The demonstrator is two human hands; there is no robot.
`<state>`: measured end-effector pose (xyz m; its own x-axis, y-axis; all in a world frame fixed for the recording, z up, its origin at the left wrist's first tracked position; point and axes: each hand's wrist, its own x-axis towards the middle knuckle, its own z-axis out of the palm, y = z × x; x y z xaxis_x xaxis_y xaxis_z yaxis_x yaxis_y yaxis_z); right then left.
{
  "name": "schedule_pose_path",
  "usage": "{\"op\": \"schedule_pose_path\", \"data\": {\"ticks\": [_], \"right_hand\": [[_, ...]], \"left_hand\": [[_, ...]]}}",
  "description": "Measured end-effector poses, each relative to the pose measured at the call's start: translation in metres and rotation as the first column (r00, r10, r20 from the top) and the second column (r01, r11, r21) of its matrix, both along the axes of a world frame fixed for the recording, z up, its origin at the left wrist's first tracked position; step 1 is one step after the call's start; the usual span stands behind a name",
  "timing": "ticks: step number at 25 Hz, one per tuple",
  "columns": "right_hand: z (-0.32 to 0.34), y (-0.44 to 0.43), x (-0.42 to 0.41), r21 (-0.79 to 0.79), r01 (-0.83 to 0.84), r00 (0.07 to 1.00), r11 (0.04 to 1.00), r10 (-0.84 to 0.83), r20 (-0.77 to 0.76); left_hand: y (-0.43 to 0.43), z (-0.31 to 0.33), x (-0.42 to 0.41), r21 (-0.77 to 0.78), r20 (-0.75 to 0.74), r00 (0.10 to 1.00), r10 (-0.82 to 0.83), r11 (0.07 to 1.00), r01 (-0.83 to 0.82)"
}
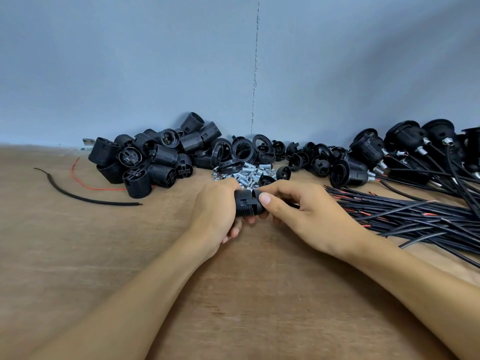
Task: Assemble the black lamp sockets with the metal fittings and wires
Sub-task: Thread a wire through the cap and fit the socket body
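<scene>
Your left hand is closed around the threaded body of one black lamp socket, held just above the wooden table in front of the heap of metal fittings. Your right hand is curled onto the socket's rounded cap end, thumb pressed on top; the fingers beneath are hidden, so how firmly they bear cannot be told. The joint between body and cap sits under your thumb, and whether the halves are fully seated cannot be confirmed. The first risk is cross-threading or a half-latched cap if you twist with the two parts out of line. The second is a pinched conductor: no wire is visible entering this socket, and if one is inside, closing the cap blind could trap it. The third is contamination of stock: the loose wire bundle lies just beside your right wrist, and a sweep of the forearm would drag the leads into the fittings. The finished sockets with leads lie near the unfinished pile of socket bodies; keep them separate.
</scene>
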<state>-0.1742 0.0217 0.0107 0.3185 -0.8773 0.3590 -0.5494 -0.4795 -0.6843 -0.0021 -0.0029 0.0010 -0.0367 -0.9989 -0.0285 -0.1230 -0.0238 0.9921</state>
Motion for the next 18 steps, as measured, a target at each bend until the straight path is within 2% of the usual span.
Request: {"op": "schedule_pose_path", "data": {"ticks": [4, 9, 12, 15, 18], "right_hand": [[0.006, 0.001, -0.001, 0.122, -0.12, 0.987, 0.985, 0.105, 0.121], [0.004, 0.0, -0.002, 0.14, -0.147, 0.974, 0.979, 0.119, 0.193], [0.003, 0.0, -0.002, 0.123, -0.116, 0.981, 0.986, 0.094, 0.17], [0.002, -0.002, -0.003, 0.125, -0.113, 0.983, 0.986, 0.092, 0.162], [-0.001, -0.006, -0.005, 0.085, -0.056, 0.997, 0.995, 0.052, 0.057]], "left_hand": [[0.003, 0.002, -0.005, -0.043, 0.061, 0.996, 0.069, 0.997, -0.067], [0.004, -0.002, -0.006, -0.18, 0.088, 0.983, 0.16, 0.973, -0.142], [0.004, -0.003, -0.007, -0.241, 0.138, 0.968, 0.211, 0.955, -0.174], [0.002, -0.007, -0.007, -0.237, 0.12, 0.969, 0.214, 0.954, -0.181], [0.0, -0.009, -0.006, -0.203, 0.118, 0.978, 0.171, 0.968, -0.145]]}}
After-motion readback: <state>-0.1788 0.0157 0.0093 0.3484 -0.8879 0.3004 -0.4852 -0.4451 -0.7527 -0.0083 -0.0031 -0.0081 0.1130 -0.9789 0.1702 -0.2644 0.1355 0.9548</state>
